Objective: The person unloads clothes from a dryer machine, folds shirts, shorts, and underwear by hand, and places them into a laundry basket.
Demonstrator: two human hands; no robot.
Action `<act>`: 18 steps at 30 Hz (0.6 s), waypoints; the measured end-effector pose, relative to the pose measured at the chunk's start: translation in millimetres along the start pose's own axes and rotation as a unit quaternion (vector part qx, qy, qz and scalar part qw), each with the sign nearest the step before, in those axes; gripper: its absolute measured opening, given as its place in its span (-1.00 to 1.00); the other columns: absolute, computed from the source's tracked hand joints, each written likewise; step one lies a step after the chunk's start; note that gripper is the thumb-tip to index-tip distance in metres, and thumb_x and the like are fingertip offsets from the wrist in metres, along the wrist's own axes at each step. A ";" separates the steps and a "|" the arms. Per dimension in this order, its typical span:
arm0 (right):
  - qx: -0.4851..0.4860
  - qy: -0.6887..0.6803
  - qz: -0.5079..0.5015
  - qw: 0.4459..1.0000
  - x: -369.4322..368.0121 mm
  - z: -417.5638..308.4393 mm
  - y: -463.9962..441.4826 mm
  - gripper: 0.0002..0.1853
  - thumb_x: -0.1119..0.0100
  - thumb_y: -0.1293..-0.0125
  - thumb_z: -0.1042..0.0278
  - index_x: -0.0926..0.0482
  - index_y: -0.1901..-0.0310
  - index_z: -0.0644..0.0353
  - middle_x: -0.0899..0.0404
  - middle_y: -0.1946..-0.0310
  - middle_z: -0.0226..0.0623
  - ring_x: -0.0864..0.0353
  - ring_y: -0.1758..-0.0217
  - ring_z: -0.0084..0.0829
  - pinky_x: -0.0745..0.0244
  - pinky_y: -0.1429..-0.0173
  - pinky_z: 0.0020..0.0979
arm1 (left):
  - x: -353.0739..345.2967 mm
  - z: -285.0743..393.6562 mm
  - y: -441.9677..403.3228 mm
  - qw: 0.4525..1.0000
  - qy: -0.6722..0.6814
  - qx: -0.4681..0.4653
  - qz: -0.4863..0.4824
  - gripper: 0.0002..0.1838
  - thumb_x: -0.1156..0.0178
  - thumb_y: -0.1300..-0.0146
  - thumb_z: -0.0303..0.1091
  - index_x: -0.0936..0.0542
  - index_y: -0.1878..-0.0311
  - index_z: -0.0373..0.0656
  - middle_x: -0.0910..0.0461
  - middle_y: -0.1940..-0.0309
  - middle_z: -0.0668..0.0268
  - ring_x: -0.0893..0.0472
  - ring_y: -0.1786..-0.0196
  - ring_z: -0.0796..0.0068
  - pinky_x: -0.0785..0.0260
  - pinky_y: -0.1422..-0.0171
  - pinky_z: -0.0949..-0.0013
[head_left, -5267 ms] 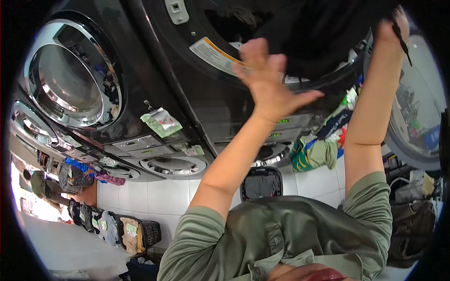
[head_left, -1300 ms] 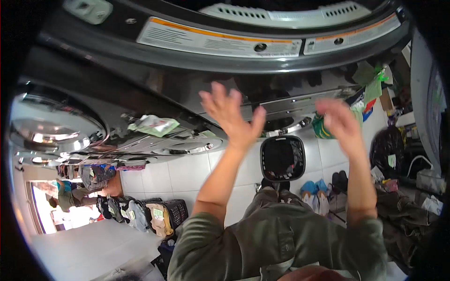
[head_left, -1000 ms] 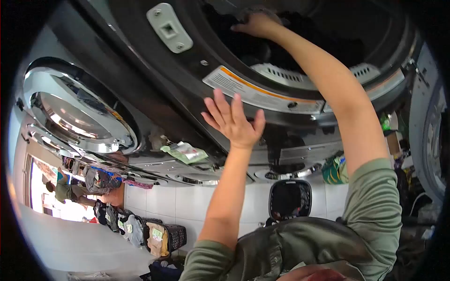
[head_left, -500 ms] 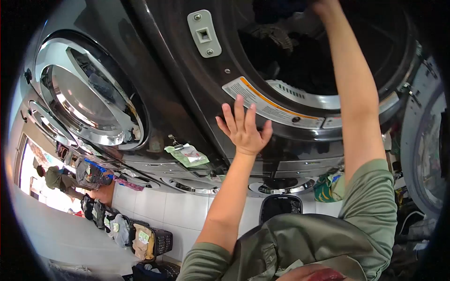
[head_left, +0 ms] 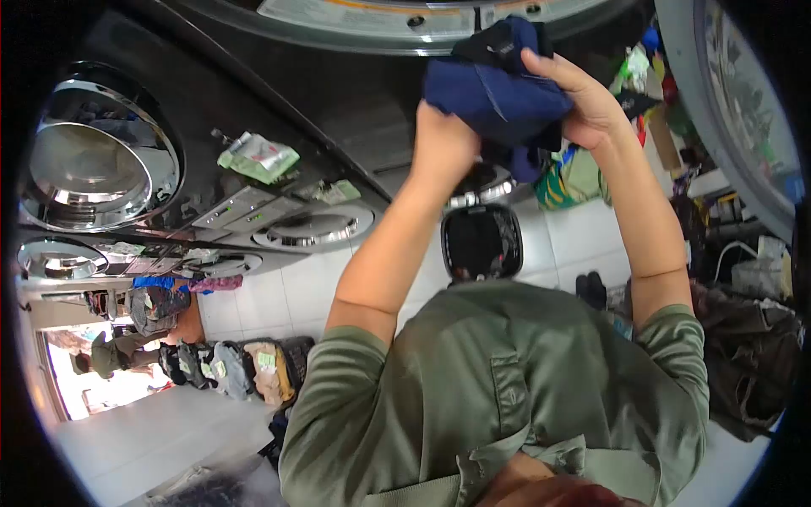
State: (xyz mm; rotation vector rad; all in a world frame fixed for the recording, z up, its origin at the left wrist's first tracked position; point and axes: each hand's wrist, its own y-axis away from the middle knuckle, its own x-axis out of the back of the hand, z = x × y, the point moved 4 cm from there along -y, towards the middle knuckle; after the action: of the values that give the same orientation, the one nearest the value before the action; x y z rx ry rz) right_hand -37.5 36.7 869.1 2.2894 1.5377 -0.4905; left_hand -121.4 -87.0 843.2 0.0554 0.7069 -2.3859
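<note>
Head view: the right hand [head_left: 594,108] closes on a bunched navy-blue garment [head_left: 498,93], its thumb lying along the upper edge of the cloth. The left hand [head_left: 448,142] meets the lower-left side of the bundle; it is blurred and its fingers are hidden, so I can't tell how far they close. Black cloth [head_left: 497,44] is bunched against the navy. The bundle hangs in the air before a dark front-loading machine [head_left: 338,93], whose round door [head_left: 728,110] stands open to the right. Beneath, on white floor tiles [head_left: 553,237], sits a black basket [head_left: 519,245]. Farther left, a person [head_left: 118,351] shows near a bright opening.
</note>
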 end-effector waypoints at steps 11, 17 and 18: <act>-0.157 0.076 0.200 0.964 172.2 169.3 71.8 -0.68 -0.23 -0.04 0.42 -0.47 0.13 0.27 -0.53 0.39 -0.39 -0.50 0.47 -0.58 -0.42 0.43 -0.57 | 142.9 -155.3 115.8 0.864 0.228 0.384 0.232 -0.68 0.15 -0.26 -0.32 -0.41 -0.01 -0.26 -0.51 0.08 0.12 -0.51 0.02 0.21 -0.35 -0.13 0.15; -0.195 -0.022 0.285 0.938 208.6 232.6 86.9 -0.73 -0.16 -0.15 0.39 -0.42 0.12 0.24 -0.54 0.36 -0.35 -0.55 0.39 -0.50 -0.49 0.33 -0.49 | 140.3 -208.4 176.7 0.872 0.034 0.447 0.197 -0.78 0.01 -0.10 -0.57 -0.42 0.14 -0.29 -0.54 0.33 0.20 -0.59 0.33 0.40 -0.45 0.15 0.40; -0.236 -0.016 0.301 0.924 204.1 236.2 90.8 -0.72 -0.14 -0.17 0.39 -0.40 0.09 0.25 -0.54 0.30 -0.31 -0.56 0.33 -0.46 -0.51 0.29 -0.44 | 135.3 -217.5 183.1 0.875 0.037 0.443 0.192 -0.80 -0.01 -0.11 -0.57 -0.41 0.15 -0.29 -0.53 0.32 0.19 -0.59 0.29 0.34 -0.47 0.12 0.35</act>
State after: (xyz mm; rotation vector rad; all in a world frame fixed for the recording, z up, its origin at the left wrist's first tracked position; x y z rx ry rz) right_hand 97.1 61.6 574.2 2.1784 0.7450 0.0166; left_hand -149.3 -174.1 541.8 0.6115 -0.3959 -2.1193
